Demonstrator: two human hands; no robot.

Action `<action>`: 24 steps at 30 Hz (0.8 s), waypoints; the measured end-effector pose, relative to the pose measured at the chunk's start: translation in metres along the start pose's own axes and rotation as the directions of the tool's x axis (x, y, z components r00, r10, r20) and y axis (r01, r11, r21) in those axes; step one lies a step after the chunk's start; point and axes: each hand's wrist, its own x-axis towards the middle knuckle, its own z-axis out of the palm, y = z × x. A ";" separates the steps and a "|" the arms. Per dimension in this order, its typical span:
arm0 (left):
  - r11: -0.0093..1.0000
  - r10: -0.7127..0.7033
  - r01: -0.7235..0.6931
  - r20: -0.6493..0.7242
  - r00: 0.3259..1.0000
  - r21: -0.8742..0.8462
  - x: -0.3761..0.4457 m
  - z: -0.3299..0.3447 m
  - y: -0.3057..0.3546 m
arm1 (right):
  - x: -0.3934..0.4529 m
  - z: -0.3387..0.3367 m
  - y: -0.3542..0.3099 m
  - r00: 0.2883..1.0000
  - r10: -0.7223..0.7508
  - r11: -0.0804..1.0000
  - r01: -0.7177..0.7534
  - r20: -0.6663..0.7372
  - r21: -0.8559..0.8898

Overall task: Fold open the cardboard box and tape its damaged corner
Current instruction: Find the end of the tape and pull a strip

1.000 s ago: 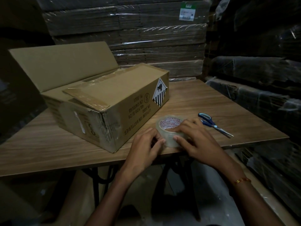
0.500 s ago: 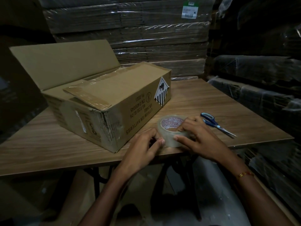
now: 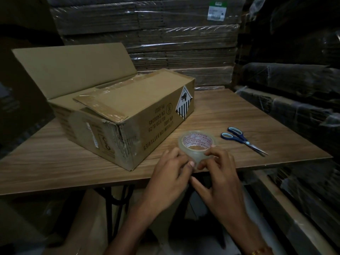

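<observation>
Corrugated cardboard box (image 3: 117, 115) sits on the wood-grain table (image 3: 239, 115), one flap raised, near corner crumpled. Left hand (image 3: 171, 173) and right hand (image 3: 219, 173) curl their fingertips against the glossy clear tape roll (image 3: 197, 144) at the table's front edge; blue-handled scissors (image 3: 242, 139) lie nearby.

box side print: cardboard box (image 3: 128, 115), upside down, "LITHIUM ION BATTERIES", "UN 3480", a "UN" circle mark; other code lines unclear
box label: black-and-white striped hazard diamond (image 3: 184, 102)
tape roll core: tape roll (image 3: 197, 144), red repeated text, unreadable
wrapped stack: green-white label (image 3: 217, 11), unreadable
</observation>
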 end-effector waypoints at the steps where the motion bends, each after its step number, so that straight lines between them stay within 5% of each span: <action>1: 0.997 0.020 -0.021 0.016 1.000 0.080 -0.002 -0.001 0.004 | 0.000 0.003 -0.002 0.999 0.022 1.000 -0.022 -0.032 -0.002; 4: 0.940 0.031 -0.053 0.070 0.997 0.336 -0.007 -0.006 0.018 | 0.001 0.009 -0.006 0.990 0.102 0.995 -0.100 -0.095 0.022; 8: 0.895 -0.041 0.012 0.055 0.998 0.446 -0.007 -0.007 0.031 | 0.003 0.011 -0.008 0.993 0.095 0.995 -0.093 -0.071 0.034; 21: 0.967 -0.202 0.214 -0.094 0.975 0.141 -0.007 -0.002 0.020 | 0.015 -0.004 0.006 0.993 0.038 0.968 -0.065 0.114 0.242; 24: 0.963 -0.220 0.242 -0.174 0.960 0.116 -0.002 -0.001 0.013 | 0.026 -0.016 0.024 0.983 0.018 0.991 -0.042 0.184 0.129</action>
